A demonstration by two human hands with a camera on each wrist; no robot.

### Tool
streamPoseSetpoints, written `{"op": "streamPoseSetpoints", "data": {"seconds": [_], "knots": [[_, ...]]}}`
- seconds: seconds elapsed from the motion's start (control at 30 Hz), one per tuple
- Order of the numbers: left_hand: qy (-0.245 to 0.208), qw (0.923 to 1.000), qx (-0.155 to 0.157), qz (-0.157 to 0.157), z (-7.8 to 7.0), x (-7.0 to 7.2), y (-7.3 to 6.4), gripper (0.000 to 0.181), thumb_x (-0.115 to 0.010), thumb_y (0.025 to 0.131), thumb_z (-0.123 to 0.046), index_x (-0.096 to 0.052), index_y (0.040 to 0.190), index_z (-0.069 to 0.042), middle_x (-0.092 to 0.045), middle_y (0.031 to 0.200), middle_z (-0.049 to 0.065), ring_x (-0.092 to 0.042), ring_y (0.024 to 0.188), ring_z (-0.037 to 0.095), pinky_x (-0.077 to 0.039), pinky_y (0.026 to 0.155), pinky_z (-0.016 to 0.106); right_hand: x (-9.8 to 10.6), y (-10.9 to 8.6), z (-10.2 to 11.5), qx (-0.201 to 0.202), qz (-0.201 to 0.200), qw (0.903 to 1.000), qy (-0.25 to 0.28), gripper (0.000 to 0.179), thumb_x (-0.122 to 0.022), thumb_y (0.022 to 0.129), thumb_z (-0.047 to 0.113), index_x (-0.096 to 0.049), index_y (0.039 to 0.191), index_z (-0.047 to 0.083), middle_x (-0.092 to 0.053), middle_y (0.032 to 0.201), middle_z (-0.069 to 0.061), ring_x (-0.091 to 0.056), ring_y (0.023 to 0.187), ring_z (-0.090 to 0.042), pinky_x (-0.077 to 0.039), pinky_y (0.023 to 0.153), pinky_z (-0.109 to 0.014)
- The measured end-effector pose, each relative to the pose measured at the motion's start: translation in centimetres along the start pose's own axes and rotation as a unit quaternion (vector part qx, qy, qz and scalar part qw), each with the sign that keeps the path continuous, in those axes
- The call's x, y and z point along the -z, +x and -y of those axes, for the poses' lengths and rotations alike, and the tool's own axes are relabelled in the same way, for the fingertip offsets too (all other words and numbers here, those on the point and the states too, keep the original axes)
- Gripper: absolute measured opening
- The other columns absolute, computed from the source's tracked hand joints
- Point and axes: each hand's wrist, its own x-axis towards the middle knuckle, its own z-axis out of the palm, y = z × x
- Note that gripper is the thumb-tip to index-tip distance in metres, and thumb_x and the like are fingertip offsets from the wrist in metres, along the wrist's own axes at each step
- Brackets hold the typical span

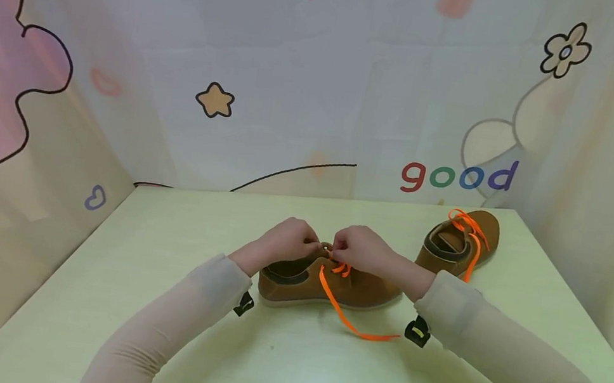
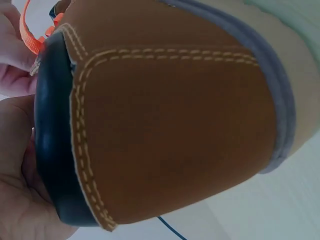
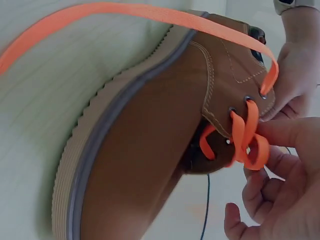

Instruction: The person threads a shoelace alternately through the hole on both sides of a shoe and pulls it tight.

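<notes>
A brown shoe (image 1: 295,291) stands on the table, its toe to the right in the head view. Orange lace (image 3: 240,132) runs through its eyelets, and one long end trails over the near side onto the table. My left hand (image 1: 291,240) is at the shoe's opening, fingers curled, pinching the far eyelet edge by the tongue; the fingertips are partly hidden behind the shoe in the left wrist view. Beside it, my right hand (image 1: 365,250) pinches the lace at the eyelets between thumb and forefinger, near a small lace loop.
Another brown shoe (image 1: 486,229) with orange lace stands at the back right of the pale table (image 1: 194,222). A printed curtain (image 1: 300,56) hangs behind and at both sides. Dark wrist straps (image 1: 417,331) show under the sleeves.
</notes>
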Motion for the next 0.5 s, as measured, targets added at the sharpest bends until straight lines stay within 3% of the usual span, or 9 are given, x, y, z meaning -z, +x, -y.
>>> {"op": "streamPoseSetpoints", "data": {"seconds": [0.2,0.33,0.43,0.5], "knots": [[-0.003,1.0,0.003,-0.004,0.0,0.1,-0.4,0.024,-0.062,0.102,-0.018,-0.082,0.103,-0.005,-0.08,0.091,0.009,-0.047,0.06,0.008,-0.036,0.06,0.017,-1.1,0.6,0.4,-0.037,-0.046,0.9975,-0.039,0.03,-0.067,0.096,0.017,-0.06,0.068,0.01,-0.057,0.063,0.0,-0.049,0.057,-0.013,-0.036,0.052,-0.022],[0.003,0.9999,0.003,-0.014,0.1,0.1,-0.5,0.024,-0.062,0.102,-0.018,-0.082,0.103,-0.005,-0.081,0.097,0.009,-0.055,0.066,0.009,-0.043,0.065,0.018,-1.7,1.0,0.1,-0.023,-0.073,0.9929,-0.091,0.021,-0.07,0.098,0.025,-0.068,0.086,0.008,-0.066,0.082,-0.006,-0.055,0.074,-0.019,-0.041,0.058,-0.029],[0.005,0.9997,0.002,-0.022,0.2,0.2,-0.7,0.023,-0.063,0.102,-0.017,-0.082,0.102,-0.005,-0.081,0.098,0.01,-0.062,0.07,0.011,-0.049,0.069,0.022,-1.6,1.6,-0.6,-0.003,-0.025,0.9992,-0.033,0.022,-0.064,0.102,0.022,-0.074,0.105,0.003,-0.07,0.093,-0.012,-0.055,0.08,-0.022,-0.045,0.066,-0.031],[0.007,0.9997,0.002,-0.025,0.2,0.2,-0.8,0.023,-0.063,0.102,-0.018,-0.082,0.102,-0.005,-0.081,0.099,0.01,-0.066,0.074,0.014,-0.054,0.073,0.025,-1.4,2.0,-1.2,-0.016,0.018,0.9982,0.055,0.026,-0.06,0.104,0.019,-0.076,0.113,0.001,-0.075,0.101,-0.015,-0.061,0.087,-0.023,-0.05,0.075,-0.032]]}}
